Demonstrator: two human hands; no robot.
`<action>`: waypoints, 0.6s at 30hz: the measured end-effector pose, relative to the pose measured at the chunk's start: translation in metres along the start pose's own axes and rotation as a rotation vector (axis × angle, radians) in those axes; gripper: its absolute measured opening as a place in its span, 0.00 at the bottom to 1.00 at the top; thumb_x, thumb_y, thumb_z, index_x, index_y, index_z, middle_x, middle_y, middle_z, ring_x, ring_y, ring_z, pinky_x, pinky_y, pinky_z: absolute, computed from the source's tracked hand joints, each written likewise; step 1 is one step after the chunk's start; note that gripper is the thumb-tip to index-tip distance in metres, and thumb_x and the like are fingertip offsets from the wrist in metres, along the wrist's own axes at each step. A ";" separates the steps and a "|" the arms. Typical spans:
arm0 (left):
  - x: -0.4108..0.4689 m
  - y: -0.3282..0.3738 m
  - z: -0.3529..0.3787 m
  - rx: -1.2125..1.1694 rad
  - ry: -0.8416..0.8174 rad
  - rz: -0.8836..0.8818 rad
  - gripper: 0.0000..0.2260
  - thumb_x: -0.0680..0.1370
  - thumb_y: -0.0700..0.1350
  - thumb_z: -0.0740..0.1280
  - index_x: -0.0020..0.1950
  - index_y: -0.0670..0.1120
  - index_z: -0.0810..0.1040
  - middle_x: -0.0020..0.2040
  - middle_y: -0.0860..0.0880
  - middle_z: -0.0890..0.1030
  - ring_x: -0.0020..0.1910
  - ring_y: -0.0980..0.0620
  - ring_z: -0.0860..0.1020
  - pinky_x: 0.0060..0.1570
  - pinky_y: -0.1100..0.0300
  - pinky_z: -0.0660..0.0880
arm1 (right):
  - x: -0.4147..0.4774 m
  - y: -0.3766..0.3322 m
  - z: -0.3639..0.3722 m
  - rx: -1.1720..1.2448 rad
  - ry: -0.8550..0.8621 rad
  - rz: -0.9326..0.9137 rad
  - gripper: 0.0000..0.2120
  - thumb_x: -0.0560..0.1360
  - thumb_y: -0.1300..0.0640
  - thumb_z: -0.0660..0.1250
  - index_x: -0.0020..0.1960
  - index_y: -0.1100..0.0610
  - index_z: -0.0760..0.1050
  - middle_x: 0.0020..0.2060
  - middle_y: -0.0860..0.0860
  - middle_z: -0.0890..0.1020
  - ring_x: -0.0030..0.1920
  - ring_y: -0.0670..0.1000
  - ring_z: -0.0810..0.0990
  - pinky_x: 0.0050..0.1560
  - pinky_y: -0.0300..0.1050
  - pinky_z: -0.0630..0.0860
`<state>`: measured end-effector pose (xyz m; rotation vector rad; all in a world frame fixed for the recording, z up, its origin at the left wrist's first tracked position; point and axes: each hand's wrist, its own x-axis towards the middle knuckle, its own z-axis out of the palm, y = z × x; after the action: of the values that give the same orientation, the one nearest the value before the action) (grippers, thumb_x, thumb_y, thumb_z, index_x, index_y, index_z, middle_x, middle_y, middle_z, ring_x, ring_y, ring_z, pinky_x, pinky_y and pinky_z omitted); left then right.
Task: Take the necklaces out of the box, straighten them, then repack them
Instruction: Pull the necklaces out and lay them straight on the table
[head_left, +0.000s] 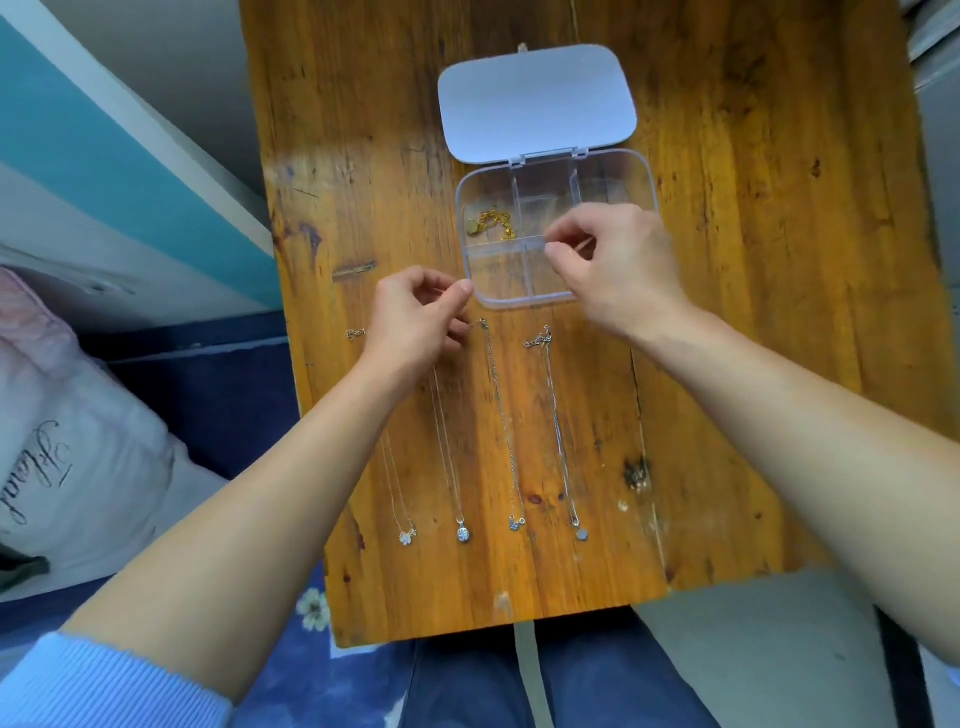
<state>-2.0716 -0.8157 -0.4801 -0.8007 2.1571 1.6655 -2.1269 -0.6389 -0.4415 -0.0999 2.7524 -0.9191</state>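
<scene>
A clear compartment box (644, 182) lies open on the wooden table (363, 156), its white lid (535, 104) folded back. A gold necklace (491, 221) is bunched in the box's far left compartment. Several silver necklaces lie straight side by side on the table, pendants toward me: the leftmost (400, 499), the second (452, 483), the third (506, 431) and the rightmost (561, 431). My left hand (415, 322) pinches thumb to forefinger at the box's near left corner. My right hand (618, 265) pinches above the box's near compartments. A very fine chain, barely visible, seems to run between the two pinches.
The table's near edge (493, 623) is just above my lap. A pink pillow (62, 441) and blue bedding (218, 405) lie to the left. A grey surface (940, 156) borders the table on the right.
</scene>
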 end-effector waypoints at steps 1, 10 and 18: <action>0.000 0.001 0.001 -0.056 -0.021 -0.025 0.05 0.77 0.44 0.69 0.48 0.43 0.77 0.45 0.36 0.82 0.37 0.46 0.82 0.33 0.55 0.80 | 0.016 -0.008 0.007 -0.047 -0.033 -0.039 0.08 0.75 0.56 0.66 0.50 0.52 0.83 0.46 0.50 0.86 0.48 0.51 0.81 0.50 0.48 0.76; 0.006 -0.005 -0.001 -0.124 -0.048 -0.062 0.11 0.77 0.44 0.69 0.52 0.37 0.79 0.40 0.42 0.80 0.36 0.49 0.79 0.30 0.61 0.78 | 0.077 -0.037 0.057 -0.450 -0.187 -0.183 0.08 0.73 0.55 0.67 0.50 0.50 0.82 0.50 0.56 0.83 0.52 0.62 0.80 0.45 0.49 0.72; 0.010 -0.002 -0.004 -0.086 -0.039 -0.067 0.07 0.75 0.45 0.72 0.48 0.42 0.80 0.38 0.45 0.81 0.35 0.50 0.79 0.33 0.58 0.76 | 0.066 -0.028 0.041 -0.118 -0.137 -0.117 0.03 0.71 0.54 0.70 0.39 0.52 0.80 0.37 0.47 0.81 0.42 0.50 0.80 0.43 0.50 0.79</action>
<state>-2.0783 -0.8219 -0.4858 -0.8472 2.0219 1.7361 -2.1809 -0.6948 -0.4700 -0.3347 2.6944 -0.7472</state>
